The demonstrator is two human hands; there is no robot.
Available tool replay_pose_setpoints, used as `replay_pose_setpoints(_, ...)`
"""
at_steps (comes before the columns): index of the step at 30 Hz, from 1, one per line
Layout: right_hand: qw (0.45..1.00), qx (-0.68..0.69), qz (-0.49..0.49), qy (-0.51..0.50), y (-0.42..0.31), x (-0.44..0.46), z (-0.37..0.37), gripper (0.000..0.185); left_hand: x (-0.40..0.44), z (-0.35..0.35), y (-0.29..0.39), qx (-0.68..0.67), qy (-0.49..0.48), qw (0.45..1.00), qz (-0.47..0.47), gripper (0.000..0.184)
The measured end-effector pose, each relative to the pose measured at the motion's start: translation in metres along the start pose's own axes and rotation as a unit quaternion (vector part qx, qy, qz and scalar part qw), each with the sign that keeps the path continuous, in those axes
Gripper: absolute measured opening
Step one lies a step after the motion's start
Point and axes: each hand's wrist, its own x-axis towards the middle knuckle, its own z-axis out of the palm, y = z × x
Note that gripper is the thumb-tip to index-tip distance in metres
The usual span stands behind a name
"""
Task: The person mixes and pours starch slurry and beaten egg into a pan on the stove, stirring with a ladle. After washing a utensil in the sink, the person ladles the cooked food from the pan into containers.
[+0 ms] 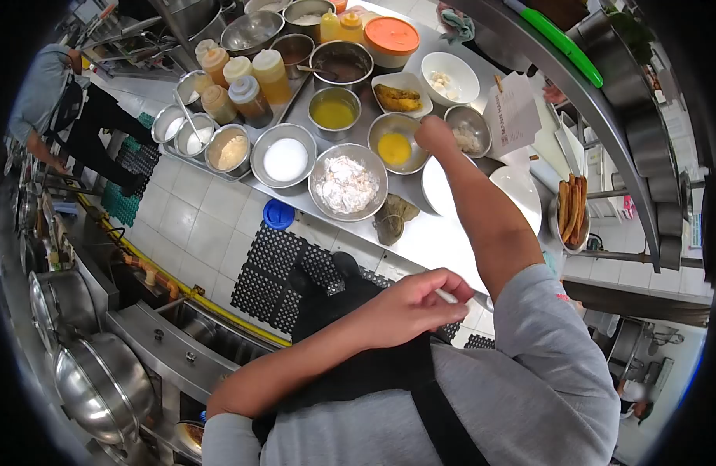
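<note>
My right hand [437, 137] is stretched over the steel table, between a metal bowl of yellow liquid [393, 147] and a metal bowl with pale contents [468, 132]. It looks closed; its fingertips are turned away, and I cannot see what they hold. Close to my apron, my left hand [429, 304] hangs in the air with fingers curved and the thumb apart, nothing visible in it. White plates [516, 190] lie under and beside my right forearm. Nearby are a bowl of white floury pieces [348, 185] and a dark leaf-wrapped bundle [394, 220].
Squeeze bottles [253, 81], a white powder bowl [285, 158] and an orange-lidded tub [391, 40] crowd the table. A metal shelf [583, 124] overhangs the right side. Another person [70, 109] stands at the far left. Large pots [101, 384] stand lower left.
</note>
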Motion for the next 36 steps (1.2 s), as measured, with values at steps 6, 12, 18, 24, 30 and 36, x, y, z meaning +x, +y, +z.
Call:
replay_pose_setpoints(6,0.995,-0.048,-0.072,0.049,-0.013,-0.015,-0.054,0.044,-0.052,-0.040,-0.027,0.032,0.120,0.992,0.005,0.034)
replay_pose_setpoints(12,0.961,-0.070,-0.229,0.136,-0.046,-0.050,-0.125,0.036,-0.115,-0.064,-0.056,0.040,0.338,0.940,0.016,0.028)
replay_pose_setpoints(18,0.920,0.060,-0.385,0.046,-0.141,-0.131,-0.120,0.023,-0.149,-0.046,-0.085,-0.015,0.496,0.864,0.088,0.030)
replay_pose_setpoints(24,0.807,0.096,-0.567,-0.135,-0.256,-0.224,-0.042,0.021,-0.188,-0.024,-0.117,-0.067,0.660,0.716,0.216,0.040)
replay_pose_setpoints(30,0.665,0.113,-0.648,-0.354,-0.338,-0.353,0.035,0.018,-0.254,0.026,-0.170,-0.145,0.786,0.553,0.237,0.016)
replay_pose_setpoints(36,0.540,0.046,-0.648,-0.535,-0.400,-0.491,0.062,0.026,-0.305,0.124,-0.212,-0.224,0.849,0.348,0.327,0.011)
